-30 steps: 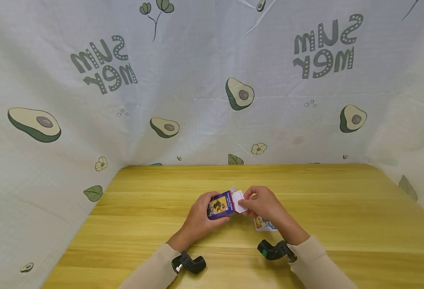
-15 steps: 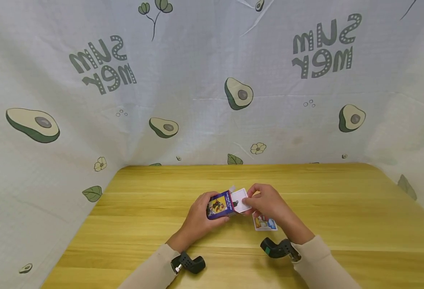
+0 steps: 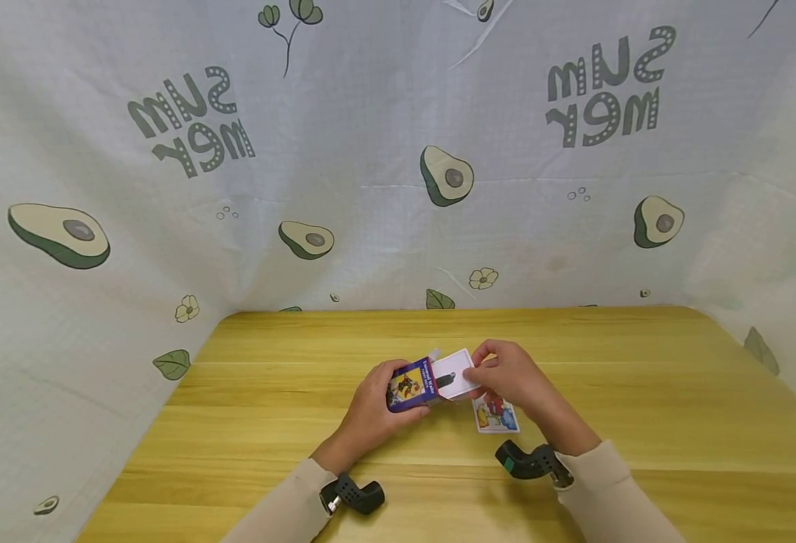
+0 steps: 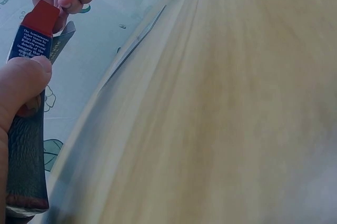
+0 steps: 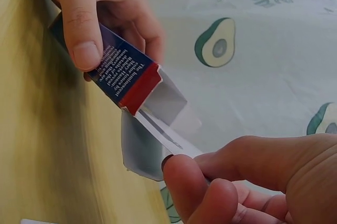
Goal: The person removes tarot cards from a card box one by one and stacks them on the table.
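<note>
My left hand (image 3: pixel 364 411) grips a blue tarot card box (image 3: pixel 405 386) with a yellow picture and the words Universal Waite on its front. The box tilts with its mouth toward my right hand (image 3: pixel 515 375). A mostly white card (image 3: pixel 454 368) with a dark mark sticks out of the mouth, its outer edge pinched between my right thumb and fingers. In the right wrist view the box's end flap (image 5: pixel 141 150) hangs folded back, and the card (image 5: pixel 163 134) appears edge-on. The card's inner end is hidden in the box.
A colourful picture card (image 3: pixel 496 419) lies on the wooden table (image 3: pixel 289 445) just below my right hand. Behind the table hangs a pale cloth (image 3: pixel 371 136) printed with avocados. Each wrist wears a black camera, such as the right one (image 3: pixel 527 461).
My right hand has moved up and to the right, drawing the white card farther out of the box. More of the picture card on the table shows. The left hand has hardly moved.
</note>
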`<state>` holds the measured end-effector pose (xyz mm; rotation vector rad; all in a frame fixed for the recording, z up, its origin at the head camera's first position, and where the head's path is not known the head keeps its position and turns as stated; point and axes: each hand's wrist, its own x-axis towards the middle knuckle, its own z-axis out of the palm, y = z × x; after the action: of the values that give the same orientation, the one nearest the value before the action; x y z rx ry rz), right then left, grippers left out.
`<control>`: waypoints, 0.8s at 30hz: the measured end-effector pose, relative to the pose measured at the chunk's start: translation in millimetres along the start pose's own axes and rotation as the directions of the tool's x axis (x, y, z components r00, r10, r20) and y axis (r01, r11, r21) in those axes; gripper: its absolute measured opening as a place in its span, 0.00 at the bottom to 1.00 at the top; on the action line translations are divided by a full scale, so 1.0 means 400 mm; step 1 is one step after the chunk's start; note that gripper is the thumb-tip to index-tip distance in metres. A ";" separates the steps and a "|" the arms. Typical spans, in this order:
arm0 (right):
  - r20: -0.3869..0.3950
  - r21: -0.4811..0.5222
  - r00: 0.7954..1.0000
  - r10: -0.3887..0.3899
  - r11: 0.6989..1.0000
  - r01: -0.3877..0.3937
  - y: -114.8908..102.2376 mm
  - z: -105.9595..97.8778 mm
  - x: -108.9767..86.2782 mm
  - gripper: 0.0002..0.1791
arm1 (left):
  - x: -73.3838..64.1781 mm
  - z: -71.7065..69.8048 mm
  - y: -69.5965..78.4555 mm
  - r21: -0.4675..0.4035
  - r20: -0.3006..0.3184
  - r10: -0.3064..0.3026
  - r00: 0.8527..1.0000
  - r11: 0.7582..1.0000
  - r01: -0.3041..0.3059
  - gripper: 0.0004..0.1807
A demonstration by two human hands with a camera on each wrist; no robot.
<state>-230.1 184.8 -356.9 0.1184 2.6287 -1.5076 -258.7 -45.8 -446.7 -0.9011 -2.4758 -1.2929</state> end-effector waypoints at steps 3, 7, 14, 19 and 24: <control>-0.001 0.001 1.000 0.012 1.000 -0.012 -0.002 -0.006 -0.002 0.12 | 0.000 0.000 -0.001 0.003 -0.004 0.001 1.000 1.000 -0.001 0.40; 0.000 0.009 1.000 0.005 1.000 -0.005 -0.002 -0.017 -0.003 0.13 | 0.001 0.000 -0.002 0.004 -0.010 -0.001 1.000 1.000 0.001 0.41; -0.003 0.012 1.000 -0.006 1.000 0.007 0.003 -0.035 -0.002 0.12 | 0.002 0.001 -0.003 0.008 -0.012 -0.006 1.000 1.000 0.006 0.41; -0.021 0.000 1.000 -0.005 1.000 0.005 0.007 -0.049 -0.003 0.14 | 0.002 0.002 -0.004 0.003 -0.015 -0.003 1.000 1.000 0.003 0.40; -0.020 0.019 1.000 -0.006 1.000 0.007 0.008 -0.068 -0.002 0.14 | 0.002 0.002 -0.004 -0.003 -0.016 -0.009 1.000 1.000 0.009 0.39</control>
<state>-230.2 210.1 -345.8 0.1274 2.6335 -1.5411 -260.3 -45.6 -447.8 -0.8781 -2.4696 -1.3012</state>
